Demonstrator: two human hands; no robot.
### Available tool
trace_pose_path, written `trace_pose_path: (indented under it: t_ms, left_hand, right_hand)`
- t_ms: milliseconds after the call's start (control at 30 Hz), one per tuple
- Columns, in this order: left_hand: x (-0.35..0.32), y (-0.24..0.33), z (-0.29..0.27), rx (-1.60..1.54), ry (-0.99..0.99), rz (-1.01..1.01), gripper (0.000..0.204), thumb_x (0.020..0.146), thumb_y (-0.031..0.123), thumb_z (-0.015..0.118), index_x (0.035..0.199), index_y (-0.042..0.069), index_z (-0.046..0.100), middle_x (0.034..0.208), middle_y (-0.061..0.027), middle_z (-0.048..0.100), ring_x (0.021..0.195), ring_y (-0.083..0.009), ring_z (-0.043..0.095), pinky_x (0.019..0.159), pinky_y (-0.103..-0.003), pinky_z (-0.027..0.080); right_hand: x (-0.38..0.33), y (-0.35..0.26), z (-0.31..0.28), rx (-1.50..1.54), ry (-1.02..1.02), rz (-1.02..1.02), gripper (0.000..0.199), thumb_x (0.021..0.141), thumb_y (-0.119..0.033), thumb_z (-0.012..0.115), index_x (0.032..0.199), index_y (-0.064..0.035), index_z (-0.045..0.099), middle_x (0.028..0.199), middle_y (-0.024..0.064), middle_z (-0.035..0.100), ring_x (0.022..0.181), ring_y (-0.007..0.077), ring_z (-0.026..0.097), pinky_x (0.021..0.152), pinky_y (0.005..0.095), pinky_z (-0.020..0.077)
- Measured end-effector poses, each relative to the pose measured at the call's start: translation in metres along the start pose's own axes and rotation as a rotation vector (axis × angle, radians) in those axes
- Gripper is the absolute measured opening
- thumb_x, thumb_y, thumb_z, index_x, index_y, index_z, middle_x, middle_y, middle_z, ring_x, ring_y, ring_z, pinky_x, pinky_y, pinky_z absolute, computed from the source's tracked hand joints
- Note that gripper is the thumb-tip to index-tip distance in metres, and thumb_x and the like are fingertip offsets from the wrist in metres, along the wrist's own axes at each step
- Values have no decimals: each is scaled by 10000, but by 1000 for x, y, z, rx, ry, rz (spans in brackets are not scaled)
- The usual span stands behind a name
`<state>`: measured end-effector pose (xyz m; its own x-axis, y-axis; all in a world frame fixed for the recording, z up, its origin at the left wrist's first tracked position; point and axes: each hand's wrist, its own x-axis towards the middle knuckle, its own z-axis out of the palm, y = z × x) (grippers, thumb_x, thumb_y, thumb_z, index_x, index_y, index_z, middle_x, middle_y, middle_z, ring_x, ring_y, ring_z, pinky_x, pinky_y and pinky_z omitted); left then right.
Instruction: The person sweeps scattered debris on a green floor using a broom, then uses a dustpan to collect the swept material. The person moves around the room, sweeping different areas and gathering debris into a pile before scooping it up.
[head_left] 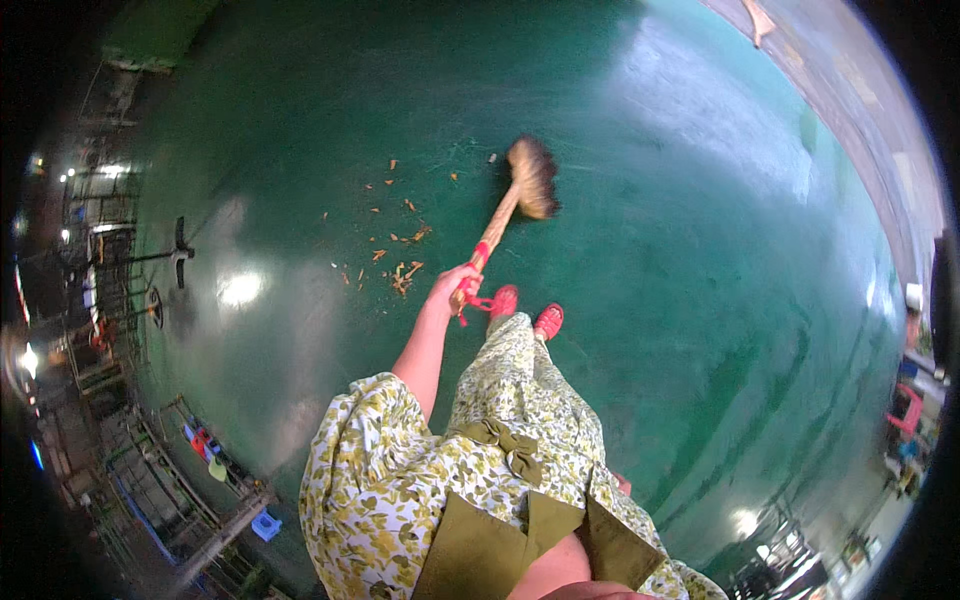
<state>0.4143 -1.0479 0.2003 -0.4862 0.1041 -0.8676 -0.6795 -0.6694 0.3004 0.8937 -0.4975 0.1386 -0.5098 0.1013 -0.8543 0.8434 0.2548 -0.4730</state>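
Note:
My left hand (455, 285) is shut around the lower end of a straw broom's handle (495, 230), where a red cord hangs. The arm reaches forward out of a green-and-white flowered sleeve. The brown broom head (530, 180) rests on the glossy green floor (680, 250), ahead of my red shoes (527, 310). Several small orange-brown scraps (400, 255) lie scattered on the floor left of the broom, apart from its head. A flowered dress with olive trim fills the lower middle. My right hand does not show.
Metal racks and shelving (150, 470) line the left side, with a blue crate (265, 525) at their foot. A dark stand with a round base (178, 255) stands at the left. A pale wall (860, 110) curves along the upper right. Red and blue items (905, 415) sit at the right edge.

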Motion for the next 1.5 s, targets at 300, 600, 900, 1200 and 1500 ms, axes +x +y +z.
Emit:
trace_pose_path:
  t_ms: [300, 600, 900, 1200, 1500]
  left_hand:
    - [-155, 35, -42, 21, 205, 217, 119, 762, 36, 531, 866, 4, 483, 606, -31, 475, 466, -93, 458, 401, -224, 387]
    - [-156, 111, 46, 151, -192, -30, 435, 798, 30, 520, 1211, 59, 386, 719, -13, 458, 505, -49, 425, 392, -181, 355]
    - [153, 90, 333, 295, -419, -81, 71, 754, 44, 536, 804, -2, 516, 570, -37, 493, 416, -102, 463, 337, -240, 380]
    - [319, 156, 368, 37, -341, -20, 130, 720, 112, 586, 703, -8, 536, 526, -30, 493, 400, -113, 453, 370, -251, 374]
    - [149, 172, 147, -343, 130, 128, 262, 746, 128, 563, 929, -31, 463, 685, -51, 516, 447, -70, 453, 388, -178, 375]
  right_hand:
    - [90, -407, -30, 257, 151, -38, 370, 796, -81, 461, 1163, -63, 498, 723, 48, 572, 559, 124, 528, 494, 272, 475]
    - [160, -476, -5, 184, 73, -30, 385, 747, -63, 488, 1128, -17, 503, 704, 68, 570, 554, 170, 536, 495, 285, 460]
    - [165, -454, -65, 61, 78, -68, 281, 698, -118, 564, 960, -22, 605, 843, 105, 633, 769, 155, 577, 710, 263, 451]
    - [214, -548, -184, -40, 71, 64, 365, 744, -90, 506, 1107, -45, 518, 763, 100, 592, 612, 180, 552, 548, 318, 479]
    - [338, -691, -228, -40, 28, 65, 397, 771, -91, 470, 1167, -67, 490, 750, 84, 583, 562, 173, 536, 484, 311, 482]
